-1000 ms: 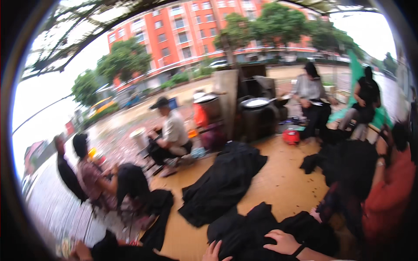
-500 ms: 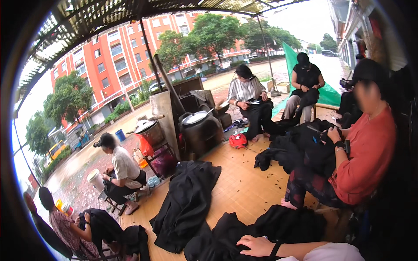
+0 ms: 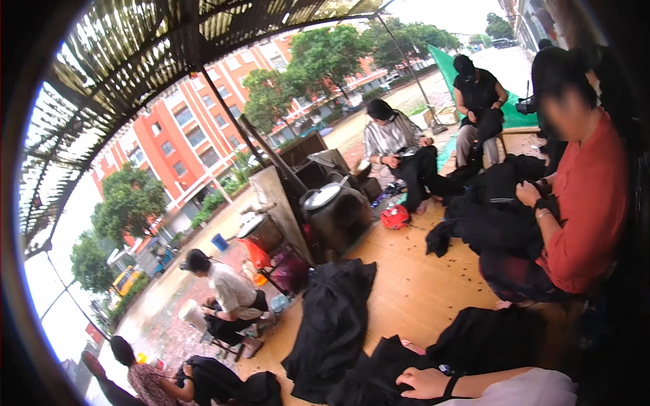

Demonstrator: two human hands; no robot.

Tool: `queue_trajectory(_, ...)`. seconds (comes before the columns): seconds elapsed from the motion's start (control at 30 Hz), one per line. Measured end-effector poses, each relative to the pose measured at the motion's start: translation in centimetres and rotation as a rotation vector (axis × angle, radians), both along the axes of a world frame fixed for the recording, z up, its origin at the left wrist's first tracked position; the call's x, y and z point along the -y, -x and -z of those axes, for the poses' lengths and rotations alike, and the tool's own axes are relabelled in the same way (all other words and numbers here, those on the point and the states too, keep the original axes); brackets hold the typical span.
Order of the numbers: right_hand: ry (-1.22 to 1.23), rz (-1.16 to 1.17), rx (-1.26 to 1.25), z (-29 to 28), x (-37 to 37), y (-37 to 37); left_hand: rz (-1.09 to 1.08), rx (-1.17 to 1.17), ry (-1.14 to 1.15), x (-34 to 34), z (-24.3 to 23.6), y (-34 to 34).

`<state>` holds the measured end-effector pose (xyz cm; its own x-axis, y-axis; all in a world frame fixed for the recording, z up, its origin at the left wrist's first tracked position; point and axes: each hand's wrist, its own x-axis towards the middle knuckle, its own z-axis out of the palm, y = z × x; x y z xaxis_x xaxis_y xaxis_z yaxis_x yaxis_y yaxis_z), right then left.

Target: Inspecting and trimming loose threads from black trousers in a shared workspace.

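Head view: black garment pile (image 3: 332,325) beside hand (image 3: 423,382).

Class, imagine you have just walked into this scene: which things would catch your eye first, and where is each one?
The eye lands first on the heaps of black cloth spread over the yellow-brown floor in the middle, one under the person's hand at the lower edge. Next comes the person in a red top seated at the right, working on black cloth on the lap. Behind, the orange-red building stands across the street at upper left.
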<state>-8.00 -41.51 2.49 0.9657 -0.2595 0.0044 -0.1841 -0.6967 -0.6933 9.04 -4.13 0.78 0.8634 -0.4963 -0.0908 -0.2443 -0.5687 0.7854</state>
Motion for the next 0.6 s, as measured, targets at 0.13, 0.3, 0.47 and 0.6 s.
queue_trajectory(0.13,-0.007,0.107,0.268,0.3,-0.9,-0.4,-0.041,-0.249,-0.015,-2.0,-2.1,-1.2)
queue_trajectory(0.3,0.019,0.112,0.219,0.4,-2.1,-0.4,0.316,0.173,-0.028,6.4,-12.4,1.8)
queue_trajectory(0.47,-0.058,0.112,0.233,0.5,-1.6,0.4,0.963,0.345,-0.131,14.5,-7.1,1.5)
queue_trajectory(0.6,-0.045,0.075,0.092,2.3,-0.3,0.5,0.828,0.474,-0.221,15.4,-5.5,3.4)
